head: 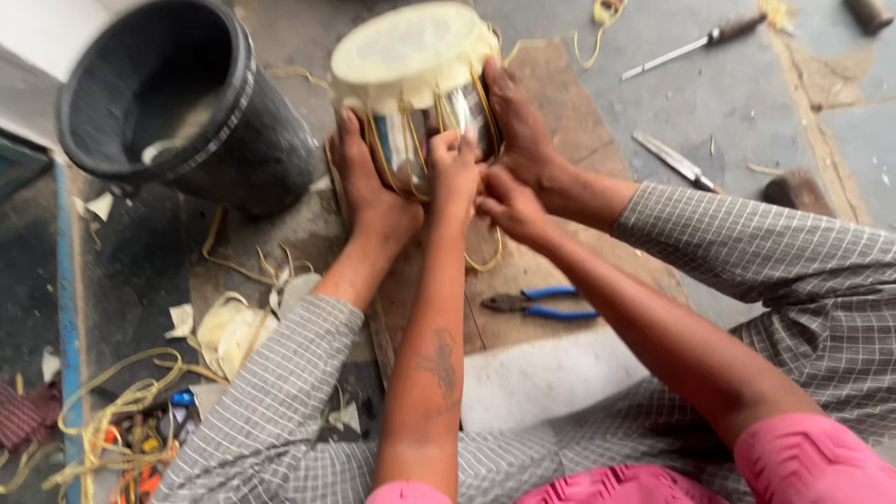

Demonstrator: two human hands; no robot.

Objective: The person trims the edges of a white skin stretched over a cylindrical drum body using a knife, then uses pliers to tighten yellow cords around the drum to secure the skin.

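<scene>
A small drum (411,56) with a pale skin head, a shiny metal body and yellow lacing stands tilted on a brown board (560,84). My left hand (454,173), on a bare forearm with a pink sleeve, grips the yellow lacing (383,154) on the drum's near side. Just right of it, my right hand (509,207) pinches a loop of the same lace. A second person in grey checked sleeves holds the drum from both sides, with one hand (373,191) on the left and the other hand (518,121) on the right.
A black bucket (224,140) stands at upper left, close to the drum. Blue-handled pliers (541,304) lie on the board near my arms. A screwdriver (695,42) and a metal blade (674,161) lie at upper right. Yellow lace scraps (112,420) litter the lower left floor.
</scene>
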